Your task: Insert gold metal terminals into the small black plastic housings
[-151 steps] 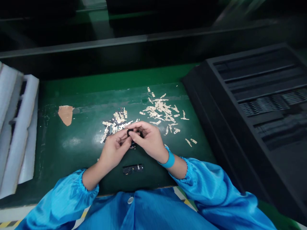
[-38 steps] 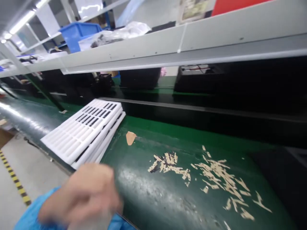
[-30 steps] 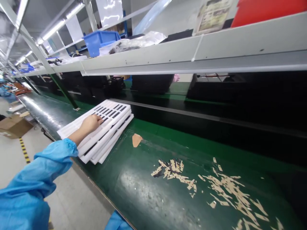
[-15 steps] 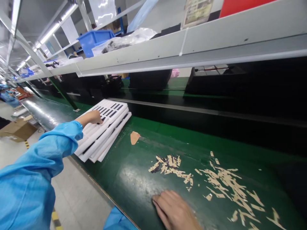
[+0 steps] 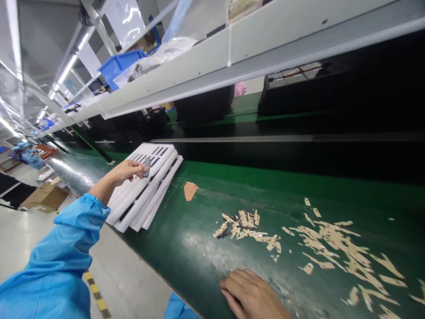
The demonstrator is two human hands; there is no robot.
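Note:
My left hand (image 5: 125,171) is stretched out over a stack of white slotted foam trays (image 5: 156,184) on the left of the green bench. It pinches a small dark flat part (image 5: 146,167) just above the top tray. My right hand (image 5: 253,294) lies palm down on the green mat (image 5: 206,248) near the front edge, fingers together, and whether anything is under it is hidden. Both arms wear blue sleeves.
Several tan paper strips (image 5: 332,241) and a mixed pile of tan and dark bits (image 5: 244,223) lie on the mat. A torn tan patch (image 5: 190,190) sits near the trays. A grey shelf rail (image 5: 232,57) with a blue bin (image 5: 117,64) runs overhead.
My left hand has lifted off the top tray with the small dark part in its fingers. My right hand came down onto the mat and has stayed there.

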